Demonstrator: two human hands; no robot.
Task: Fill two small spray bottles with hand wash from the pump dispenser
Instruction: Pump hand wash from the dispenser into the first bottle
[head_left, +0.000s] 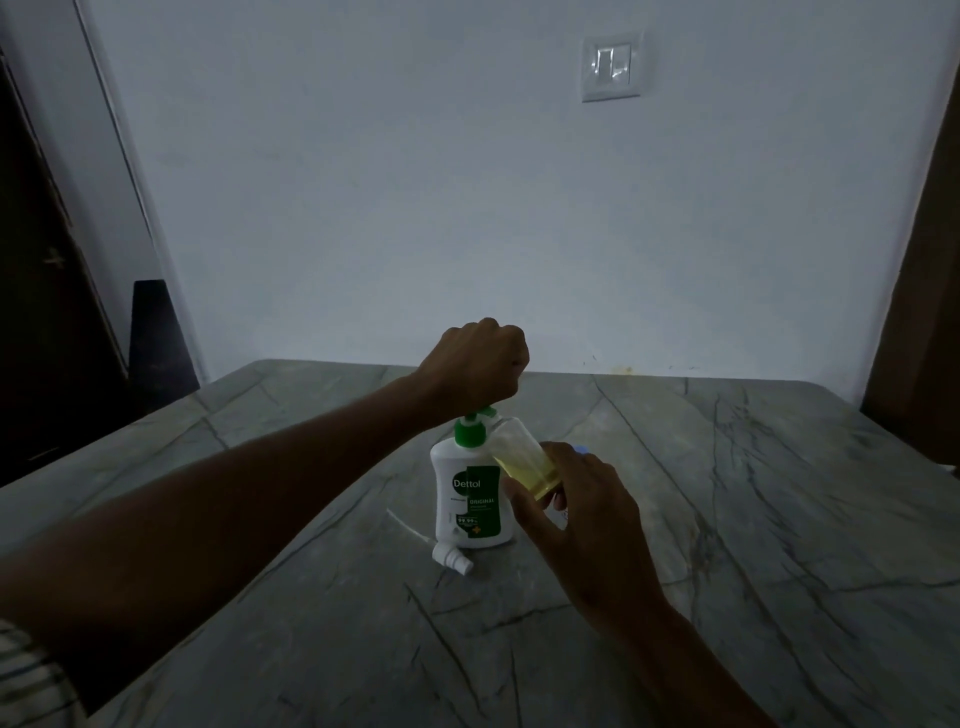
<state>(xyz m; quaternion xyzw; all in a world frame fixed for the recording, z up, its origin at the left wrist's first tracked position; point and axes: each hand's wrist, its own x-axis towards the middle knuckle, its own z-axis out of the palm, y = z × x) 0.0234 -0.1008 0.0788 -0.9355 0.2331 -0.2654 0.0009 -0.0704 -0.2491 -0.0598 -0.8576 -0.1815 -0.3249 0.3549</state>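
A white Dettol pump dispenser (470, 499) with a green pump head stands in the middle of the grey marble table (727, 545). My left hand (478, 364) is closed into a fist on top of the pump head. My right hand (576, 514) holds a small clear spray bottle (522, 457), tilted with its mouth under the pump nozzle; yellowish liquid sits in its lower part. A white spray cap with its dip tube (449, 556) lies on the table in front of the dispenser. A bluish thing (582, 449) shows just behind my right hand, mostly hidden.
The table's far edge meets a pale wall with a light switch (613, 65). A dark chair back (156, 343) and a dark door stand at the left, and a brown panel (919, 338) rises at the right.
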